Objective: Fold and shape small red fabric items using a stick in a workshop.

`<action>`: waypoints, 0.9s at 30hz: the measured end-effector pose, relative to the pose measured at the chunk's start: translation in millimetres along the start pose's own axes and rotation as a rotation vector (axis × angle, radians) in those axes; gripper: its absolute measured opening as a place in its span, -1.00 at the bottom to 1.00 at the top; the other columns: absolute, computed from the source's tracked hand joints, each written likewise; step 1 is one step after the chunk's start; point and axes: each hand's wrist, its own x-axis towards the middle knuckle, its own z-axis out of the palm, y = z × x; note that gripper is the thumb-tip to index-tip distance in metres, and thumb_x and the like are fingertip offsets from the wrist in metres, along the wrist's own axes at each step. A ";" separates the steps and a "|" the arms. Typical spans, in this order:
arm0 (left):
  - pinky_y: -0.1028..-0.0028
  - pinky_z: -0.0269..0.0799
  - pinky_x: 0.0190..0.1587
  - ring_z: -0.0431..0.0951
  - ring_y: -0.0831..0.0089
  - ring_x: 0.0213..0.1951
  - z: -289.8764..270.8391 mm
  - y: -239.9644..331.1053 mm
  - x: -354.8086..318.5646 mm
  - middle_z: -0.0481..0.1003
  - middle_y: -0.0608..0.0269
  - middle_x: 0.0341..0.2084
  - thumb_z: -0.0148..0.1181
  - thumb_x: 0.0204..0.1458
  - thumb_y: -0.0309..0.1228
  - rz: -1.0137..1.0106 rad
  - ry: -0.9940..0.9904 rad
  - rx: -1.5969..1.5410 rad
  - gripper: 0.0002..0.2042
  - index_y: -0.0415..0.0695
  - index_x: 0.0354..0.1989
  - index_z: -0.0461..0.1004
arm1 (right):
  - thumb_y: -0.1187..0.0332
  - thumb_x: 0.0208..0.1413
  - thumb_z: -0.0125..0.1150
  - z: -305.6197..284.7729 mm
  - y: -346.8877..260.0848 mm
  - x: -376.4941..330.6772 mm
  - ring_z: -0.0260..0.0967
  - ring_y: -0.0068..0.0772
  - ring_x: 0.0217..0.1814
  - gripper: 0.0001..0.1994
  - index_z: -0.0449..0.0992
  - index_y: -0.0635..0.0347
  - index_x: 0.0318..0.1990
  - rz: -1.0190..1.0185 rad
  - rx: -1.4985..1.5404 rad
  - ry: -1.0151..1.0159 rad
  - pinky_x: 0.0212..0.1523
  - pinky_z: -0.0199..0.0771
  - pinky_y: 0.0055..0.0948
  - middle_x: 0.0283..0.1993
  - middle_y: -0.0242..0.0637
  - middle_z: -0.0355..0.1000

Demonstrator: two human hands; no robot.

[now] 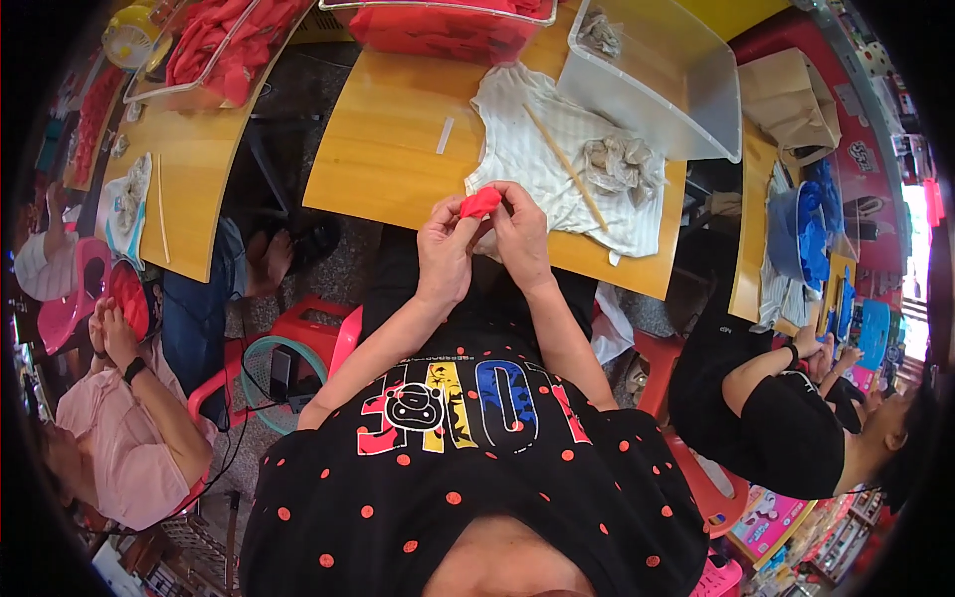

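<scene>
Across the centre lies a wide yellow-brown wooden table [388,129], bearing a large translucent plastic box [652,95] with crumpled pale cloth [600,35] inside; at its far edge is a pale-rimmed clear bin [448,45] full of red fabric pieces [428,25]; judged from this supply, much similar material may be left, though how many pieces are done cannot be told; nearer spreads a white striped cloth [517,109], with a crumpled grey-beige fabric bundle [619,164] and a slender wooden stick [567,167] lying on it; a short white strip [445,135] lies to its left; at the table's near edge the left hand [445,247] and right hand [523,239] meet, thumb and fingers of each pinched on a small bright-red fabric piece [480,204]; handling of it appears unfinished; it looks soft and bunched or folded, partly hidden by the fingers.
</scene>
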 end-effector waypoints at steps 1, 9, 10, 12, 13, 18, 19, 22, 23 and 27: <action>0.49 0.42 -0.04 0.47 0.52 -0.17 0.9 3.1 -0.7 0.46 0.26 -0.22 0.07 0.10 -0.55 -0.058 -0.055 -0.074 -0.83 -0.24 -0.13 0.41 | 0.52 0.08 0.03 -2.3 2.9 2.5 0.43 -0.21 -0.28 -0.89 0.43 0.34 -0.25 0.003 0.002 0.004 -0.23 0.41 -0.40 -0.29 -0.11 0.43; 0.43 0.42 -0.02 0.47 0.52 -0.13 -20.1 27.1 14.1 0.46 0.30 -0.23 0.11 0.11 -0.40 -0.534 -0.388 -0.022 -0.80 -0.21 -0.15 0.46 | 0.54 0.09 0.00 -10.3 13.0 4.9 0.38 -0.60 -0.29 -0.86 0.46 0.29 -0.22 0.165 0.261 -0.260 -0.25 0.40 -0.57 -0.31 -0.32 0.48; 0.46 0.44 -0.04 0.46 0.55 -0.12 -18.2 30.5 15.5 0.45 0.34 -0.26 0.15 0.10 -0.37 -0.564 -0.420 0.189 -0.79 -0.22 -0.16 0.48 | 0.54 0.09 0.00 -9.8 17.4 5.9 0.38 -0.60 -0.29 -0.86 0.46 0.29 -0.22 0.168 0.262 -0.253 -0.25 0.40 -0.57 -0.31 -0.32 0.48; 0.47 0.45 -0.08 0.47 0.56 -0.17 -12.2 31.9 15.8 0.45 0.34 -0.25 0.12 0.12 -0.35 -0.545 -0.412 0.224 -0.78 -0.22 -0.15 0.49 | 0.49 0.09 0.05 -8.2 19.3 7.0 0.37 -0.60 -0.30 -0.82 0.47 0.28 -0.15 0.161 0.305 -0.151 -0.25 0.40 -0.56 -0.29 -0.32 0.48; 0.49 0.46 -0.11 0.48 0.56 -0.19 -8.3 34.2 17.0 0.45 0.33 -0.23 0.12 0.12 -0.35 -0.495 -0.328 0.190 -0.78 -0.22 -0.16 0.50 | 0.49 0.09 0.05 -8.7 16.2 5.7 0.37 -0.60 -0.30 -0.82 0.47 0.28 -0.15 0.164 0.306 -0.137 -0.25 0.40 -0.56 -0.29 -0.32 0.48; 0.55 0.45 -0.20 0.50 0.58 -0.25 -12.9 23.5 21.8 0.50 0.31 -0.27 0.10 0.14 -0.35 -0.415 -0.205 0.167 -0.80 -0.20 -0.17 0.50 | 0.43 0.08 0.16 -23.0 -2.5 -8.6 0.41 -0.56 -0.23 -0.79 0.52 0.32 -0.14 0.084 0.119 -0.060 -0.19 0.40 -0.57 -0.23 -0.30 0.46; 0.56 0.45 -0.21 0.51 0.58 -0.28 -11.8 22.6 21.3 0.51 0.30 -0.30 0.10 0.14 -0.35 -0.409 -0.194 0.184 -0.80 -0.20 -0.18 0.50 | 0.43 0.05 0.20 -21.9 -6.0 -10.4 0.43 -0.51 -0.24 -0.83 0.55 0.34 -0.24 0.062 0.131 -0.008 -0.22 0.41 -0.56 -0.27 -0.26 0.47; 0.61 0.44 -0.28 0.52 0.57 -0.37 -12.2 20.3 21.1 0.53 0.26 -0.35 0.11 0.13 -0.38 -0.332 -0.112 0.279 -0.82 -0.24 -0.22 0.50 | 0.41 0.01 0.21 -20.7 -5.3 -9.6 0.45 -0.34 -0.34 -0.85 0.57 0.29 -0.29 -0.069 0.023 0.041 -0.30 0.41 -0.47 -0.37 -0.18 0.46; 0.62 0.43 -0.30 0.52 0.58 -0.39 -11.8 18.8 21.6 0.54 0.27 -0.37 0.11 0.13 -0.39 -0.291 -0.090 0.299 -0.83 -0.25 -0.24 0.51 | 0.40 0.00 0.22 -18.3 -1.6 -9.9 0.43 -0.29 -0.37 -0.86 0.57 0.28 -0.32 -0.088 0.015 0.069 -0.32 0.41 -0.45 -0.39 -0.17 0.45; 0.63 0.42 -0.32 0.51 0.60 -0.42 -6.4 12.9 20.5 0.54 0.29 -0.41 0.12 0.12 -0.43 -0.132 -0.098 0.458 -0.85 -0.27 -0.28 0.53 | 0.42 -0.01 0.21 -19.9 5.5 -12.8 0.42 -0.22 -0.39 -0.88 0.56 0.29 -0.37 -0.317 -0.131 0.169 -0.34 0.41 -0.44 -0.44 -0.15 0.44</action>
